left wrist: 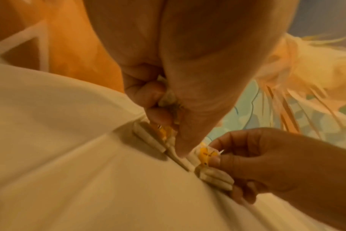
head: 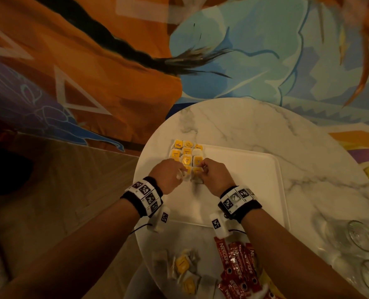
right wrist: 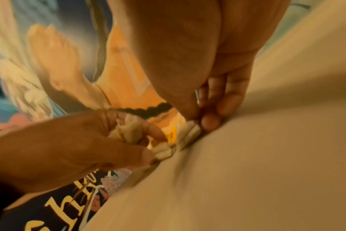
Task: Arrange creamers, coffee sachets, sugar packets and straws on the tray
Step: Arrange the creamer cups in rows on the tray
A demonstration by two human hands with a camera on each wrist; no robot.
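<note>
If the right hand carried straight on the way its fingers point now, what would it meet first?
Most likely the yellow-topped packets laid in rows at the white tray's far left corner. The right hand points up and left at them, its fingertips already at the nearest row beside the left hand. Depth there is hard to judge.

Head view looks steeply down on the tray; both wrist views sit close above it, sharing the yellow sachets.
</note>
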